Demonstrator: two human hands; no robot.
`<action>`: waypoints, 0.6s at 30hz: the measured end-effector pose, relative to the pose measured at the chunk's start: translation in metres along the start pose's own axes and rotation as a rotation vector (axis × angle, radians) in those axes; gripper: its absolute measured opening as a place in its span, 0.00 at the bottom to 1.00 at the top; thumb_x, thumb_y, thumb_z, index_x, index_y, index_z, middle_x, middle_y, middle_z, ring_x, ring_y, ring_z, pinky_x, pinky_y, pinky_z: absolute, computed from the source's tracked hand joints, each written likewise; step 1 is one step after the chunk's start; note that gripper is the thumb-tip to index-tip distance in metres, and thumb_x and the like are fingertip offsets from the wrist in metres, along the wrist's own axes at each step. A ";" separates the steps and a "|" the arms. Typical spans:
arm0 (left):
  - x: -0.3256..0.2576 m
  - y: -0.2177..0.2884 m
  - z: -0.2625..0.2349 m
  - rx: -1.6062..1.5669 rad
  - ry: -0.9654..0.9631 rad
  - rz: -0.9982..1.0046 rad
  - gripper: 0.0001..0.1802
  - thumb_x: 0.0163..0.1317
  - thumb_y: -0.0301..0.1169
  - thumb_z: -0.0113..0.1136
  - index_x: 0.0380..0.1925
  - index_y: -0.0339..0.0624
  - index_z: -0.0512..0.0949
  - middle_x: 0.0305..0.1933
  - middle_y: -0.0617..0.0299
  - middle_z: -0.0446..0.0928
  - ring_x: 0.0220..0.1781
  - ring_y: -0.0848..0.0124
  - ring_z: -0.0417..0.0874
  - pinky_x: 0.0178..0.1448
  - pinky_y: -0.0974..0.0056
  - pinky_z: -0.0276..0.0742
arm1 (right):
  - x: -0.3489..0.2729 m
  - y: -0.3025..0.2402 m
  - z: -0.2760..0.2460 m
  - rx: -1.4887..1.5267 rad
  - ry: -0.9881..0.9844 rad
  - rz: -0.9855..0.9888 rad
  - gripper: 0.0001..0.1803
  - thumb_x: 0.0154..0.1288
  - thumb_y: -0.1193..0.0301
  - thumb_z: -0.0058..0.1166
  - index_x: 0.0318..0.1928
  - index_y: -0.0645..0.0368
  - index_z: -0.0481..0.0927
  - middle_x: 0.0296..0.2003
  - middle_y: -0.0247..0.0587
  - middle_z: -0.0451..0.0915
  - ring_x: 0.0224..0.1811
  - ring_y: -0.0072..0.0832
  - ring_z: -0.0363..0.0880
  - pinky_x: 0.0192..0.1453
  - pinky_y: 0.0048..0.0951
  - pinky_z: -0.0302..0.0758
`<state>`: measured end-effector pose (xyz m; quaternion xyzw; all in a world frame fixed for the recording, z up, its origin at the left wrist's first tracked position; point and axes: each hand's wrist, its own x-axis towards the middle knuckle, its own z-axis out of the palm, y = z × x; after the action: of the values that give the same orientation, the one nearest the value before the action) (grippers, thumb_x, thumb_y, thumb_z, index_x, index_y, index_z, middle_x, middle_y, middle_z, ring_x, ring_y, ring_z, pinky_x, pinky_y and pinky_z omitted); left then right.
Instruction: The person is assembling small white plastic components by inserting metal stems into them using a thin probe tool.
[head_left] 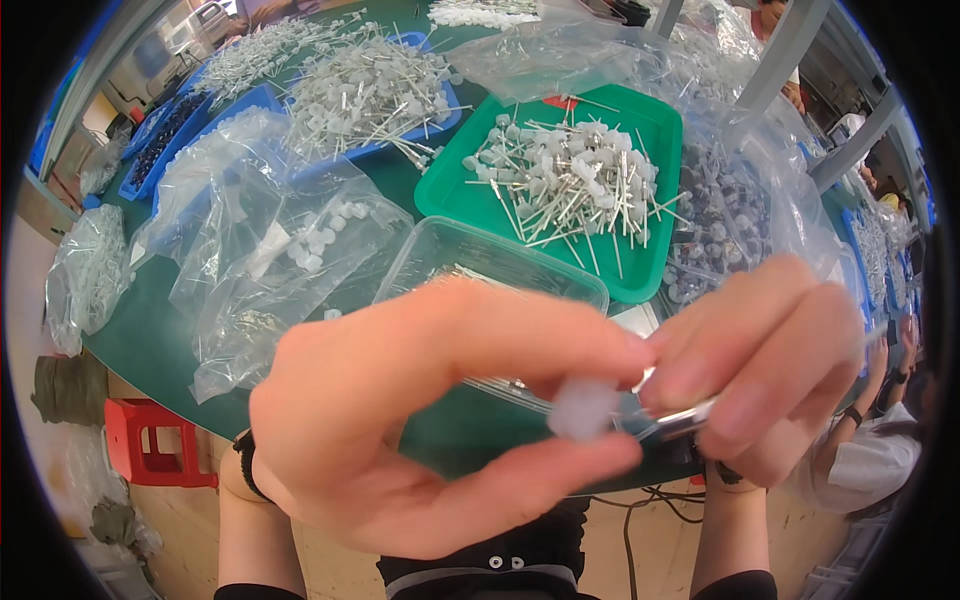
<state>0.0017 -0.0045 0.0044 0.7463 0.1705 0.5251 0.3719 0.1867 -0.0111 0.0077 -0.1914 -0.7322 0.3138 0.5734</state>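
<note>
My left hand (345,410) curls in front of me, thumb and forefinger closing around a cloudy white plastic cap (585,408) that is smeared by motion. Pinched in my right hand (770,370) is a shiny metal rod (685,420), its near end meeting a clear part beside the cap. Whether cap and rod are joined cannot be made out. Behind my fingers stands a clear plastic box (425,250) with thin metal pins, partly hidden. Beyond it a green tray (455,190) holds a heap of white-capped metal rods (575,180).
Blue trays (400,140) heaped with similar pieces stand at the far left. Clear plastic bags (290,240) lie across the green table (150,340). At the right are grey posts (785,60) and a bag of small parts (720,210). A red stool (155,440) stands below; other people sit at the right.
</note>
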 end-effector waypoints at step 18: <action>0.010 -0.003 0.000 -0.265 -0.079 -0.477 0.03 0.48 0.22 0.51 0.24 0.33 0.71 0.26 0.59 0.70 0.27 0.75 0.67 0.32 0.72 0.61 | 0.005 0.003 0.002 0.208 0.077 0.402 0.12 0.47 0.73 0.58 0.27 0.61 0.67 0.24 0.44 0.72 0.23 0.20 0.69 0.26 0.13 0.66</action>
<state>0.0061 0.0036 0.0088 0.6499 0.2567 0.4111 0.5855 0.1836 -0.0059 0.0088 -0.2851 -0.6205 0.4881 0.5436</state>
